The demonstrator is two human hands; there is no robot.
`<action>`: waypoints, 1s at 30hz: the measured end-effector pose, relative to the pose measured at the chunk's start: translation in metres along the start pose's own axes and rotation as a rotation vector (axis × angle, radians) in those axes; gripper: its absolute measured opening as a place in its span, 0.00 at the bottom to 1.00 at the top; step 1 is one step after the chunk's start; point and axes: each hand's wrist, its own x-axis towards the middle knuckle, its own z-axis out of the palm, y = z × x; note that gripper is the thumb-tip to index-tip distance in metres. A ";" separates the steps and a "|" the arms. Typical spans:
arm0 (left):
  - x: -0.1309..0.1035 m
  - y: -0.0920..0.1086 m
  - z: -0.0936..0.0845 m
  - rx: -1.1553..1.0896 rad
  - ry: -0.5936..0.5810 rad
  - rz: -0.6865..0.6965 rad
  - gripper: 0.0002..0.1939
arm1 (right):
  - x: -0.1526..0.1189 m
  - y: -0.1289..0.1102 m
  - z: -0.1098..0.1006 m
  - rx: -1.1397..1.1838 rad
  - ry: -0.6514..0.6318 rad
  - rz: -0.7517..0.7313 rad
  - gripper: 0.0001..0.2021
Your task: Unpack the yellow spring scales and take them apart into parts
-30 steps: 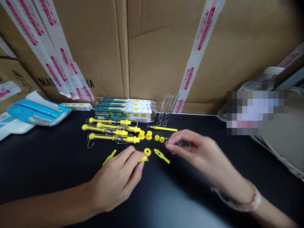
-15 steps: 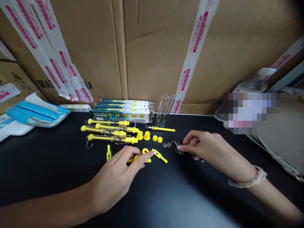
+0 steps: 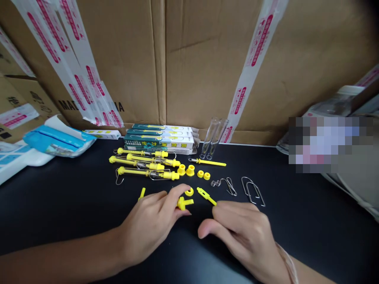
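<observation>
Table: a black top [image 3: 183, 256], its back edge against a cardboard box [image 3: 195, 71].
Left hand: the left hand [image 3: 151, 228] comes in from the near left corner, thumb and index finger closed on a yellow stemmed piece [image 3: 182, 204] at mid-table, stem pointing right.
Right hand: the right hand [image 3: 245, 232] reaches in from the near right corner, fingers curled, thumb held apart. A flat yellow strip [image 3: 206, 195] ends right at its fingers; I cannot tell whether they grip it.
Between the hands: a yellow ring [image 3: 189, 193], just beyond the stemmed piece; a second yellow strip [image 3: 142, 193] is partly hidden behind the left hand.
Toward the right edge: two small springs [image 3: 215, 183], thin wire hooks [image 3: 231, 186] and larger wire loops [image 3: 257, 191], in a row.
Nearer the back edge: four hooked yellow assemblies [image 3: 154, 166], flanged caps [image 3: 190, 170], small yellow rings [image 3: 207, 176] and a yellow rod [image 3: 210, 162].
Along the back edge: stacked cartons [image 3: 161, 140], left of two leaning clear tubes [image 3: 209, 138].
Back left corner: a blue packet [image 3: 57, 138].
</observation>
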 end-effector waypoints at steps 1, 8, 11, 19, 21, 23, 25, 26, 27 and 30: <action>0.000 0.000 -0.001 -0.012 -0.004 0.003 0.18 | -0.001 -0.001 0.001 -0.006 0.020 0.007 0.22; 0.001 0.003 -0.005 -0.064 -0.030 0.084 0.11 | 0.002 -0.004 0.006 0.102 0.057 0.187 0.12; 0.000 0.002 -0.004 -0.157 -0.085 0.064 0.09 | 0.001 -0.004 0.010 0.116 0.020 0.192 0.15; 0.001 -0.002 -0.005 -0.397 -0.223 0.011 0.24 | -0.003 -0.003 0.010 0.146 0.019 0.166 0.10; 0.001 -0.002 -0.005 -0.410 -0.205 0.006 0.25 | -0.002 -0.004 0.009 0.137 0.030 0.142 0.14; 0.000 -0.001 -0.004 -0.406 -0.181 -0.009 0.23 | -0.001 -0.004 0.007 0.146 0.013 0.105 0.16; 0.000 0.000 -0.004 -0.371 -0.153 -0.030 0.21 | 0.001 -0.003 0.005 0.161 -0.003 0.076 0.15; 0.000 0.000 -0.003 -0.349 -0.141 -0.045 0.19 | 0.001 -0.002 0.003 0.162 0.001 0.071 0.14; 0.000 0.000 -0.003 -0.330 -0.129 -0.066 0.18 | 0.002 0.000 0.000 0.154 0.019 0.077 0.13; 0.001 -0.002 -0.003 -0.310 -0.093 -0.167 0.15 | 0.003 0.011 -0.009 0.104 0.136 0.221 0.09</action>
